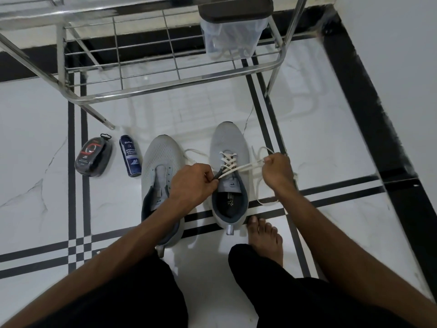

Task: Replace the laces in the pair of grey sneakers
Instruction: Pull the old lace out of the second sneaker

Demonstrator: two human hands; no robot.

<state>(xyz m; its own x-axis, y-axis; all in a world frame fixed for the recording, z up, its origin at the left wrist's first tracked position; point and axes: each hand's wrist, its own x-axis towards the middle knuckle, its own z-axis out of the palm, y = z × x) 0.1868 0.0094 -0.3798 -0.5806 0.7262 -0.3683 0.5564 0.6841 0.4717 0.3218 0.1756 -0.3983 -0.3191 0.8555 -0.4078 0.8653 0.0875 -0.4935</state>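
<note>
Right grey sneaker (pixel 229 176), laced in a soft, limp white lace (pixel 228 162). Left hand (pixel 194 183) pinches it at the near-left eyelets; right hand (pixel 276 169) grips the other end, best held near the tip. Left sneaker (pixel 160 166) unlaced.

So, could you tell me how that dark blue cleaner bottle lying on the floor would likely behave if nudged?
The blue bottle lies on its side and looks cylindrical, so it would probably roll. The glossy floor tiles would likely let it slide too. It seems small, probably light.
</note>
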